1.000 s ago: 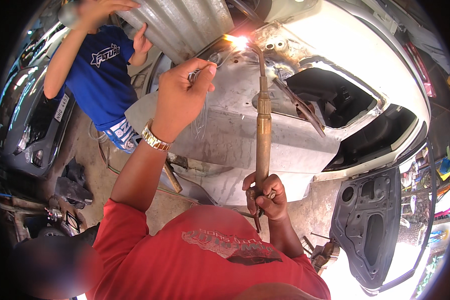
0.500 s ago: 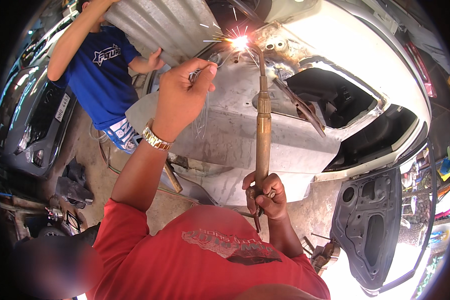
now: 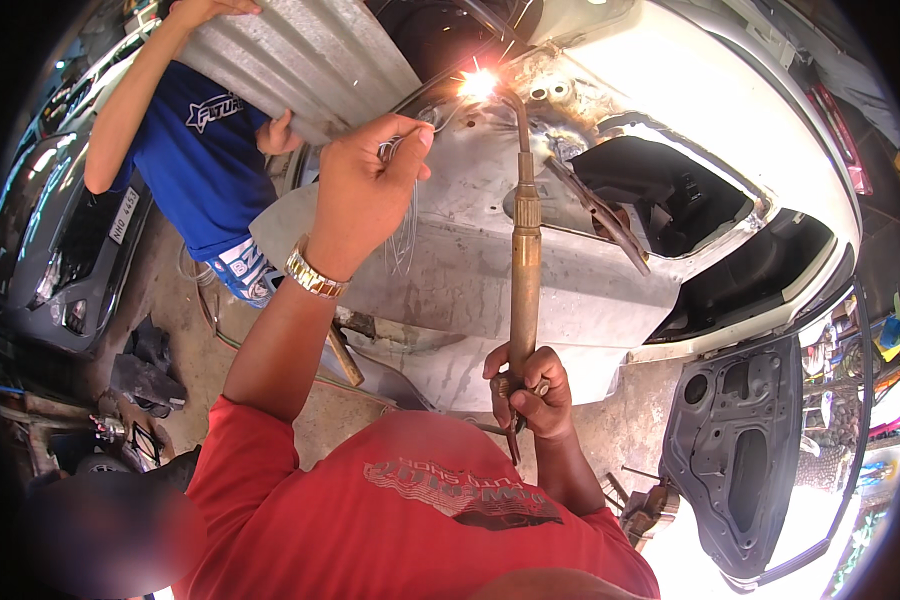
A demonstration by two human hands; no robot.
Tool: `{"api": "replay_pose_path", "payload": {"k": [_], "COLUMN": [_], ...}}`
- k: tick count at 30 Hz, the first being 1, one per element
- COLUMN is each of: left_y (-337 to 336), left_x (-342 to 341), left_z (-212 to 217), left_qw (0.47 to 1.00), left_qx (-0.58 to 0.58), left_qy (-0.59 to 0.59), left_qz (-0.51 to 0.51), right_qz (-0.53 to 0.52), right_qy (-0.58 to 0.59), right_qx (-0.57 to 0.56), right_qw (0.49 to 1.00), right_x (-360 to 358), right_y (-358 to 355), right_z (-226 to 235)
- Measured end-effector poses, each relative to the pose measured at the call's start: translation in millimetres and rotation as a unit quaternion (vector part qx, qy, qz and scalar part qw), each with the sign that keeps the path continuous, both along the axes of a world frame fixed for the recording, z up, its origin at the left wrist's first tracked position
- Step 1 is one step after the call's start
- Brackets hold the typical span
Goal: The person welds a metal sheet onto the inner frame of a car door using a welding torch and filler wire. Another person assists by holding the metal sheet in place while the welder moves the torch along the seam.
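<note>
My right hand [image 3: 535, 390] is closed round the valve end of a brass gas torch [image 3: 526, 290], whose bent tip points up at the car's bare metal panel [image 3: 420, 290]. A bright glow with sparks [image 3: 479, 85] burns at the tip and hides the metal right there. In my left hand [image 3: 365, 190], fingers pinched, is a coil of thin wire [image 3: 402, 230]. One end of the wire reaches up to the glow; loose loops hang below the palm. Scorched metal [image 3: 570, 125] lies just right of the flame.
A person in a blue shirt [image 3: 185, 150] holds a corrugated metal sheet [image 3: 300, 60] at the upper left. Behind stands a dark car [image 3: 70, 250]. A dark door panel [image 3: 735, 440] stands lower right. A wooden handle [image 3: 345, 355] and hoses [image 3: 215, 320] are below the car panel.
The corrugated sheet and the person's hands holding it have shifted left. The sparks at the torch tip are shorter. My hands have hardly moved.
</note>
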State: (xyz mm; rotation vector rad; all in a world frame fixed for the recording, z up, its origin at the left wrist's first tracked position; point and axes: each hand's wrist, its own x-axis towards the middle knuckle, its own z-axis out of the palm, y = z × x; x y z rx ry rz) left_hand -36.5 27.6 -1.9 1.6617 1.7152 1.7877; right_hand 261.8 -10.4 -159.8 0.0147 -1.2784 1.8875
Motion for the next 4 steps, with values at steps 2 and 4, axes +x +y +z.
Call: {"api": "replay_pose_path", "payload": {"k": [2, 4], "left_y": [0.7, 1.4], "left_x": [0.6, 1.2], "left_z": [-0.5, -0.5], "left_qw": [1.0, 1.0], "left_qx": [0.003, 0.004], "left_qy": [-0.02, -0.029], "left_qz": [-0.006, -0.009], "right_qz": [0.001, 0.003], "right_qy": [0.004, 0.004], "right_qx": [0.004, 0.004], "right_qw": [1.0, 1.0], "right_x": [-0.9, -0.6], "right_y": [1.1, 1.8], "right_z": [-1.0, -2.1]}}
